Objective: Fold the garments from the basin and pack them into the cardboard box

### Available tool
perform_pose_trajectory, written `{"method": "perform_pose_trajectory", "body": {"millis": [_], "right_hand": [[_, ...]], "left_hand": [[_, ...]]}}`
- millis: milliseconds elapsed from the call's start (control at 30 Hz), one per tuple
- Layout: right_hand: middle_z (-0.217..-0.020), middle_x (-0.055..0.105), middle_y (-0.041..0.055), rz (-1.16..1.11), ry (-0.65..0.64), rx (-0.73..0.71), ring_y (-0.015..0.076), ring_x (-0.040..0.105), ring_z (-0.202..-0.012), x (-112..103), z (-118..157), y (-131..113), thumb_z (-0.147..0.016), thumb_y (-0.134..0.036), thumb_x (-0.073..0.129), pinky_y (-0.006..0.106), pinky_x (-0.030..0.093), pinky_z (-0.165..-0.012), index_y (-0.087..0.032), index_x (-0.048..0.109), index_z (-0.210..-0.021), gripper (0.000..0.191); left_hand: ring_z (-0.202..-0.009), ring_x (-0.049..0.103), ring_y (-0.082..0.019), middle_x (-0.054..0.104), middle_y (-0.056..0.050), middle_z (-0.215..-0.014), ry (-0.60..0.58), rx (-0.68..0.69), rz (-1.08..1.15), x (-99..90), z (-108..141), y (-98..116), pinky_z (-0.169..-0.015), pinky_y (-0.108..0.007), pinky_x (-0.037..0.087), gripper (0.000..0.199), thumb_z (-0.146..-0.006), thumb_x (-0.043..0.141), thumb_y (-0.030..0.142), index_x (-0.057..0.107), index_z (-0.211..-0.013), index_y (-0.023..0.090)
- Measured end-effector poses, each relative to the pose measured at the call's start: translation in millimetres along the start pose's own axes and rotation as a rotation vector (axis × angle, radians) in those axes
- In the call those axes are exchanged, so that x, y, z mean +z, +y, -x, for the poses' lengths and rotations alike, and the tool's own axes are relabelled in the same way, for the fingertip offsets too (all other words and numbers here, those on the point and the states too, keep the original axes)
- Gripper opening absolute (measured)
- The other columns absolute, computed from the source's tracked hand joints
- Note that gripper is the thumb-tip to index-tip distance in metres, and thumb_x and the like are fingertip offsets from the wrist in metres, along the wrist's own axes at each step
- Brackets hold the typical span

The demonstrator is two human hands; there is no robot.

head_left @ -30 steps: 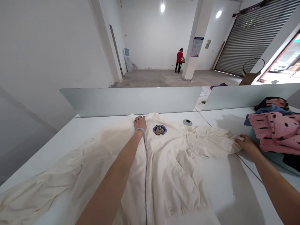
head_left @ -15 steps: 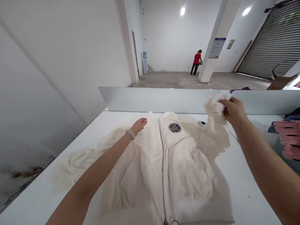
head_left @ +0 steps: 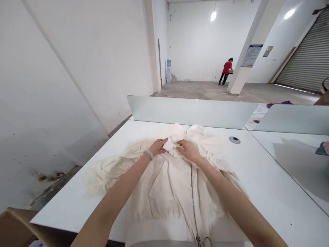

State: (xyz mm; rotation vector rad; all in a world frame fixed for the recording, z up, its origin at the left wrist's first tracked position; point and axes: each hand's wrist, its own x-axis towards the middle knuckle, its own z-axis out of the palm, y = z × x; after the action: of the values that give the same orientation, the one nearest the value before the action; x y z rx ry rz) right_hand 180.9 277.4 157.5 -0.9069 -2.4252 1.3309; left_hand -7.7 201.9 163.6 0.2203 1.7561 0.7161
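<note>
Hoodie (head_left: 164, 193) under left grip (head_left: 158, 146), right grip (head_left: 188, 151)

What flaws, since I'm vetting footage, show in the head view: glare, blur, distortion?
In the head view, wide-angle distortion slants the walls and stretches the white table; the ceiling lamp glares slightly; a shadow falls across the table's right side; the white zip jacket looks fairly sharp.

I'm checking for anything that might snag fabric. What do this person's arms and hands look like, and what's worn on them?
Both forearms are bare, with no sleeves or gloves. The left hand has a smooth, pale bangle at its wrist; the right hand shows no jewellery.
</note>
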Motion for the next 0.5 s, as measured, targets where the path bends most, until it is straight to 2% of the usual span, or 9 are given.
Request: {"method": "perform_pose_trajectory", "body": {"millis": [67, 133, 200, 267, 333, 400, 467, 500], "right_hand": [[-0.110, 0.064, 0.0091, 0.094, 0.094, 0.004, 0.0199, 0.060, -0.099, -32, 15, 22, -0.087, -0.026, 0.046, 0.036, 0.047, -0.091, -0.018, 0.064, -0.104, 0.025], [-0.116, 0.062, 0.0100, 0.220, 0.173, 0.056, 0.0215, 0.058, -0.107, -62, 28, 46, -0.089, -0.028, 0.041, 0.037, 0.044, -0.095, -0.018, 0.064, -0.106, 0.030], [-0.127, 0.057, 0.0110, 0.367, 0.158, 0.135, 0.0240, 0.053, -0.117, -79, 40, 69, -0.092, -0.033, 0.038, 0.042, 0.041, -0.099, -0.019, 0.062, -0.114, 0.036], [-0.137, 0.050, 0.0113, 0.507, 0.031, 0.234, 0.0272, 0.046, -0.126, -80, 54, 88, -0.092, -0.039, 0.038, 0.050, 0.036, -0.103, -0.021, 0.056, -0.124, 0.042], [-0.143, 0.043, 0.0116, 0.622, -0.091, 0.311, 0.0294, 0.039, -0.132, -68, 66, 102, -0.092, -0.042, 0.037, 0.057, 0.031, -0.104, -0.023, 0.050, -0.131, 0.046], [-0.146, 0.039, 0.0120, 0.692, -0.124, 0.335, 0.0297, 0.033, -0.136, -54, 75, 111, -0.093, -0.041, 0.034, 0.059, 0.027, -0.106, -0.022, 0.046, -0.135, 0.048], [-0.148, 0.037, 0.0118, 0.716, -0.114, 0.325, 0.0293, 0.031, -0.137, -46, 79, 117, -0.093, -0.041, 0.032, 0.058, 0.026, -0.107, -0.022, 0.043, -0.137, 0.049], [-0.148, 0.037, 0.0114, 0.708, -0.122, 0.326, 0.0290, 0.031, -0.137, -45, 79, 119, -0.093, -0.042, 0.032, 0.058, 0.026, -0.107, -0.022, 0.043, -0.137, 0.049]], "left_hand": [[-0.088, 0.066, -0.019, 0.061, -0.014, -0.114, 0.012, 0.023, -0.062, 4.9, -6, -2, -0.069, -0.025, 0.056, 0.057, -0.081, 0.065, 0.048, 0.045, -0.124, 0.016], [-0.090, 0.065, -0.019, 0.061, -0.015, -0.116, 0.047, 0.048, -0.109, 9.7, -11, -3, -0.066, -0.023, 0.055, 0.052, -0.080, 0.068, 0.036, 0.046, -0.123, 0.015], [-0.090, 0.064, -0.018, 0.061, -0.014, -0.116, 0.087, 0.086, -0.171, 14.3, -15, -5, -0.063, -0.022, 0.054, 0.044, -0.081, 0.065, 0.024, 0.048, -0.120, 0.015], [-0.090, 0.064, -0.019, 0.062, -0.013, -0.113, 0.114, 0.115, -0.237, 18.6, -15, -8, -0.061, -0.022, 0.053, 0.037, -0.079, 0.062, 0.015, 0.051, -0.115, 0.015], [-0.090, 0.063, -0.021, 0.063, -0.013, -0.110, 0.119, 0.130, -0.295, 21.5, -12, -10, -0.060, -0.024, 0.053, 0.033, -0.077, 0.061, 0.011, 0.055, -0.109, 0.014], [-0.090, 0.063, -0.021, 0.063, -0.013, -0.109, 0.111, 0.147, -0.330, 19.2, -5, -11, -0.062, -0.025, 0.054, 0.032, -0.077, 0.060, 0.011, 0.057, -0.109, 0.014], [-0.093, 0.063, -0.019, 0.062, -0.011, -0.114, 0.114, 0.174, -0.339, 5.9, 4, -10, -0.067, -0.024, 0.055, 0.035, -0.080, 0.058, 0.015, 0.056, -0.115, 0.017], [-0.095, 0.062, -0.018, 0.061, -0.010, -0.117, 0.133, 0.207, -0.359, -6.6, 9, -9, -0.071, -0.025, 0.055, 0.036, -0.082, 0.056, 0.017, 0.055, -0.117, 0.018]]}}
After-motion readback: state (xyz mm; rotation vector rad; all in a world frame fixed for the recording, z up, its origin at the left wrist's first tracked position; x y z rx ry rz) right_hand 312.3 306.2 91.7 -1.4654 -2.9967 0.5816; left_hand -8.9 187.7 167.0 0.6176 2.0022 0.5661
